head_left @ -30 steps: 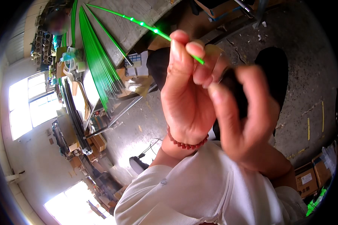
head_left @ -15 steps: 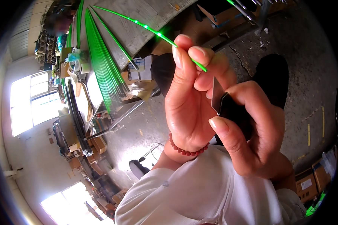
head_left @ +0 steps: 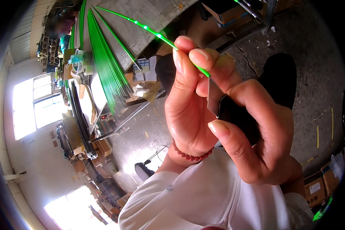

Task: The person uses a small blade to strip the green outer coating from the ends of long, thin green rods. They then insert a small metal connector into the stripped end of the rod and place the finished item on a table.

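My left hand [head_left: 189,111], with a red bead bracelet at its wrist, pinches a thin, shiny green rod [head_left: 158,35] close to its near end. From the fingertips the rod slants away to the upper left, over the table. A flat, pointed metal blade [head_left: 215,97] with a dark handle is in my right hand [head_left: 262,134], whose thumb and fingers are bent around it. The blade's tip meets the rod's near end in the picture; whether they touch I cannot tell. My right palm and fingers hide most of the handle.
On the grey table [head_left: 153,13] lie a fanned bundle of green rods [head_left: 107,65] and a single green rod [head_left: 117,42], their ends past its edge. Cardboard boxes [head_left: 315,191] stand at the lower right. Metal rods [head_left: 251,11] show at the upper right.
My right hand has brought the blade slightly left, from just beside the rod's near end to right at it. The left hand, still pinching the rod, has shifted slightly left.
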A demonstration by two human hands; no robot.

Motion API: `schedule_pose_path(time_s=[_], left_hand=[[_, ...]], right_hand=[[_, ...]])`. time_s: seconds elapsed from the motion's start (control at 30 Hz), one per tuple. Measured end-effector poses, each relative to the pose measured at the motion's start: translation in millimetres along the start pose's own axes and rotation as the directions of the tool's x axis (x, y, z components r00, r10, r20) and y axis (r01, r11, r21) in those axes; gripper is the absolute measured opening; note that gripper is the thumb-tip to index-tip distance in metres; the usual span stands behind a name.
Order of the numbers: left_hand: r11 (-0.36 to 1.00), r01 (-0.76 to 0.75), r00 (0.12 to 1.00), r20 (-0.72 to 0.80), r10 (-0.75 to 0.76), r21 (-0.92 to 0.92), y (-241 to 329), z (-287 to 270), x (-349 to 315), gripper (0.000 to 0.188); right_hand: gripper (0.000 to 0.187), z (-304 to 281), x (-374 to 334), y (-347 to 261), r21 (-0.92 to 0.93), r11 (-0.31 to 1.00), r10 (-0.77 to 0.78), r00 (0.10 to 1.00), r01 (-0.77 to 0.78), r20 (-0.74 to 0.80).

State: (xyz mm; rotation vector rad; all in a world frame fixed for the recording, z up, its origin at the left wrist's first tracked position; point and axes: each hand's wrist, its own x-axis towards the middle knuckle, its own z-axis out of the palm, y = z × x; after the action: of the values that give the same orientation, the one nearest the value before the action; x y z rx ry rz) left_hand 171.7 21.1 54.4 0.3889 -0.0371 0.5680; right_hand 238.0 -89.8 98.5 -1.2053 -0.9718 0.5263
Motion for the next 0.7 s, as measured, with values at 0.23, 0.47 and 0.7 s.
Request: schedule_pose_path(time_s=[0.23, 0.47, 0.7], left_hand=[[0.999, 0.019, 0.999, -0.029, -0.021, -0.042, -3, 22, -2, 0.021], [0.997, -0.045, 0.996, -0.079, 0.050, 0.068, -5, 9, -6, 0.020], [0.990, -0.075, 0.933, -0.341, 0.113, 0.122, -14, 37, -7, 0.017]], right_hand=[[0.019, 0, -8, 27, 0.319, 0.948, -0.026, 1.000, 0.022, 0.008], [0.019, -9, 0, -1, 0.103, 0.992, 0.063, 0.997, -0.067, 0.044], [0.027, -7, -1, 10, -0.050, 0.999, -0.010, 1.000, 0.009, -0.016]])
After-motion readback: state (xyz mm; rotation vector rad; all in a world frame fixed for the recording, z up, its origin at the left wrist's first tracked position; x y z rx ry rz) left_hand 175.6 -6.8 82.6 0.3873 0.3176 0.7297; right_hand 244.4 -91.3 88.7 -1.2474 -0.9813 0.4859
